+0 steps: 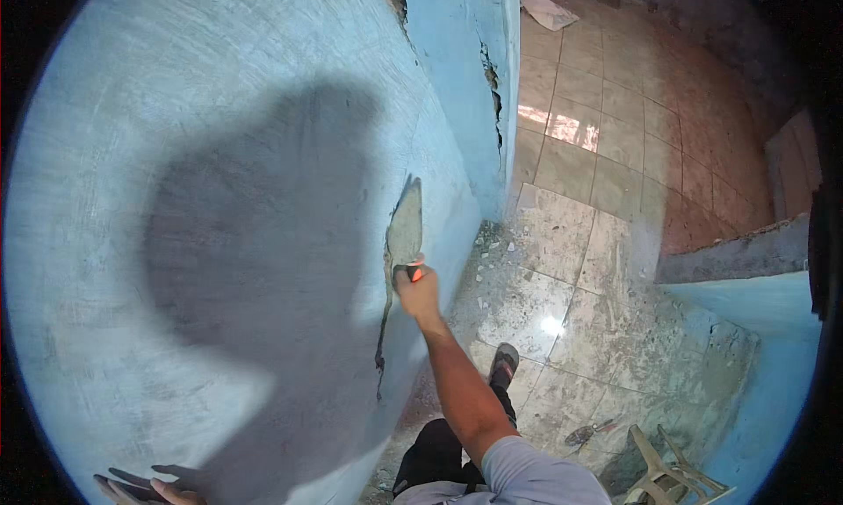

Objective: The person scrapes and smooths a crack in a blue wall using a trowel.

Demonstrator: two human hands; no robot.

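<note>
My right hand is closed round the black and orange handle of a trowel. The grey, pointed blade lies against or very near the light blue wall, its tip toward the top of the view. A dark, ragged crack runs down the wall from beside the blade. At the lower left edge my left hand shows only in part, its fingers stretched out by the wall, holding nothing that I can see.
Rubble and dust lie on the tiled floor along the wall's foot. A small tool and a beige plastic chair or stool are at the lower right. A low wall juts in from the right. Another crack splits the farther wall.
</note>
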